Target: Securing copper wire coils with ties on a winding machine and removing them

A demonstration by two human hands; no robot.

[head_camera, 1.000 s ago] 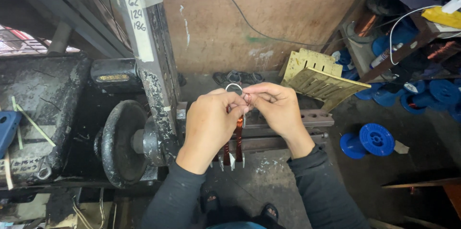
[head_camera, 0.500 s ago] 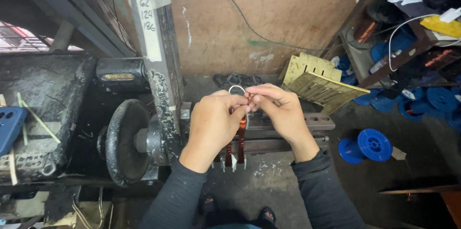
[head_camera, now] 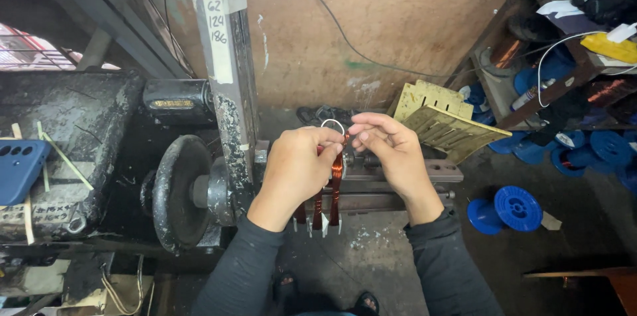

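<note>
Right now I see my left hand [head_camera: 295, 170] closed around a bundle of copper wire coils [head_camera: 330, 190], its grip pressed on their upper part while the coils hang down in front of the winding machine [head_camera: 199, 190]. My right hand [head_camera: 388, 150] meets it just above, fingertips pinching what looks like a thin wire loop [head_camera: 332, 124], though it's too fine to be sure. A blue spool [head_camera: 517, 208] lies on the floor well to the right
</note>
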